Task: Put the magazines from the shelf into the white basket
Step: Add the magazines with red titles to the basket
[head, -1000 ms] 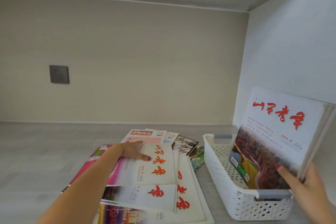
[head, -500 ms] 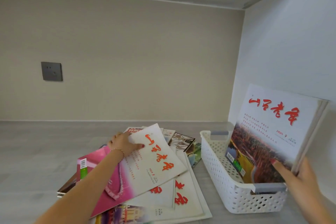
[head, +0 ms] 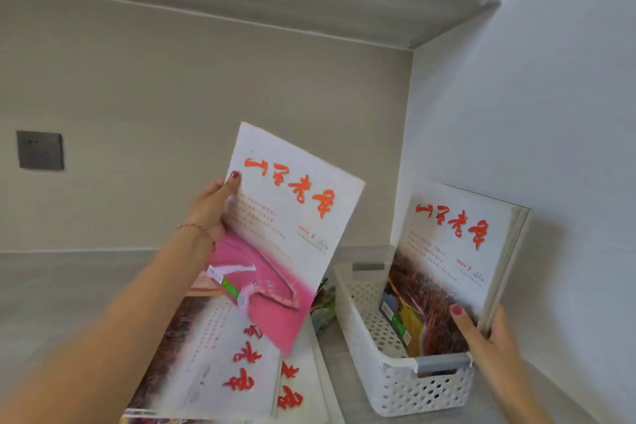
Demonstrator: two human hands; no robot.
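Holding a magazine (head: 285, 231) by its left edge, the left hand (head: 210, 206) is gripping it clear of the pile (head: 220, 365), thumb on the cover near the top corner and fingers hidden behind. It is hanging tilted in the air, between the pile and the basket (head: 406, 385), with its pink lower corner drooping toward the pile.

It is looking thin and light, with a glossy cover that is probably slick, and the sheet is likely flexing under its own weight when held at one edge. Pinching along the bound edge, as the thumb is doing, is giving the stiffest hold; a grip at a loose corner would risk pages fanning open.

The left arm is reaching forward and up from the lower left, wrist bent back, a thin bracelet (head: 196, 227) showing at the wrist.

The right hand (head: 481, 330) is gripping a stack (head: 454, 268) of similar magazines at its lower right corner, thumb on the front cover and fingers wrapped behind. This stack is standing nearly upright inside the basket, leaning back toward the right wall (head: 550, 113). Being several issues thick, it is likely heavier and stiffer, and probably needing this support to keep from toppling.

More magazines are lying flat on the shelf (head: 51, 286) in the pile, left of the basket, so the job is looking well short of finished.
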